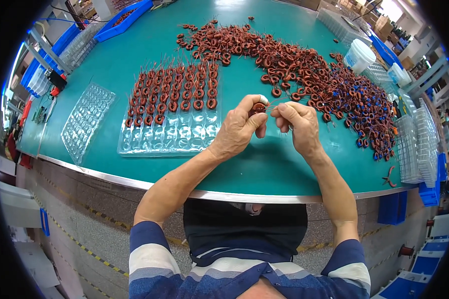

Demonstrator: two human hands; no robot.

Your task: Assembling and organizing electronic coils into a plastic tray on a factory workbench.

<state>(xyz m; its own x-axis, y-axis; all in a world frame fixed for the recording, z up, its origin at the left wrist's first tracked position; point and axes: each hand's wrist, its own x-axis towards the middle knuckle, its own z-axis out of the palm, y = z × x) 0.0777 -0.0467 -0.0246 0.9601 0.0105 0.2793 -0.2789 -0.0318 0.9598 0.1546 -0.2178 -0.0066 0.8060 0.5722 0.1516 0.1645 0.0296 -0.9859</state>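
My left hand [239, 124] is closed around a copper-wound toroid coil [257, 108], held up over the green table near its front edge. The fingers of my right hand [299, 122] pinch the thin wire leads [273, 105] that come off the coil's right side. Left of my hands lies a clear plastic tray [154, 144] with round pockets. Its far rows hold upright coils [174, 89] with their leads sticking up, while the near rows show bare pockets. Beyond my hands spreads a big heap of loose coils [284, 60].
A second clear tray [89, 122] lies at the left. At the right, coils with blue parts [356, 109] join the heap. Red-handled pliers [389, 177] rest by the right edge, near stacked clear trays [416, 144]. A white tub [359, 56] stands behind, and a blue bin [122, 22] sits far left.
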